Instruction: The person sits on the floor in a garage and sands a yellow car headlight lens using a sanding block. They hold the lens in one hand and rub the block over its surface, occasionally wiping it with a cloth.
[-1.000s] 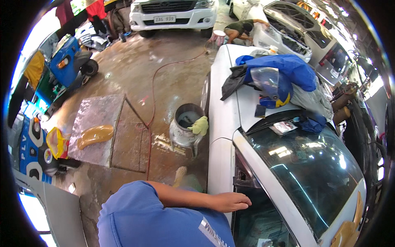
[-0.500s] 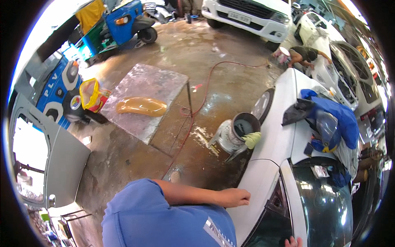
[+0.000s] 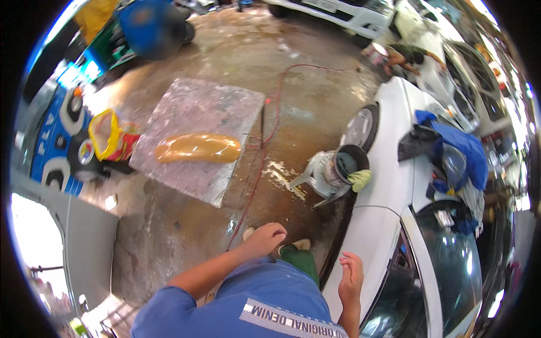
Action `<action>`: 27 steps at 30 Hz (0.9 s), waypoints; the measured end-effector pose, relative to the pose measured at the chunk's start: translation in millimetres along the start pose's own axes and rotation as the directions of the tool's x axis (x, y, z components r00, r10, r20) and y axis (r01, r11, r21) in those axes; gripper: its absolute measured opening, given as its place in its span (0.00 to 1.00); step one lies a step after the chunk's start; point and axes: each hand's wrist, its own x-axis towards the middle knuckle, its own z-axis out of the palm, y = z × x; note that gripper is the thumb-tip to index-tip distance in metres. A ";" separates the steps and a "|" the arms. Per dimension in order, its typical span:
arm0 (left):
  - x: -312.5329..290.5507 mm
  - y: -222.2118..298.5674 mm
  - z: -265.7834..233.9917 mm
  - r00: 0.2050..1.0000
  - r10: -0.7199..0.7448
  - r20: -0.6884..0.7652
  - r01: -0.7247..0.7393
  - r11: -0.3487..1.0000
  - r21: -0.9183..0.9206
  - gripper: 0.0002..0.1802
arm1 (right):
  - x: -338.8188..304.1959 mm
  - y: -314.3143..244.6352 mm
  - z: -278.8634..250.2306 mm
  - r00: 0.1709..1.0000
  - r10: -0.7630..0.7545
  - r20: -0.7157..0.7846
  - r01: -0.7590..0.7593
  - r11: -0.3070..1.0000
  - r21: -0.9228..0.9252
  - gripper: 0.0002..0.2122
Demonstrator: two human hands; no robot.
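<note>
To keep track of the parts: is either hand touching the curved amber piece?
No, the curved amber piece lies on the mottled tabletop, apart from the left hand and right hand.

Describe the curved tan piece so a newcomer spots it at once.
Find the white car nearest the person's right hand, then look left to the paint-stained table. On that table lies a long, glossy, curved tan piece. Unlike the yellow bag just left of the table, it is one smooth, gently arched strip.
</note>
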 end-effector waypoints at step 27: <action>223.4 44.2 20.0 0.922 -0.353 -0.161 0.366 0.929 0.055 0.16 | 380.1 264.3 77.7 0.987 -0.080 0.140 0.069 0.994 0.082 0.11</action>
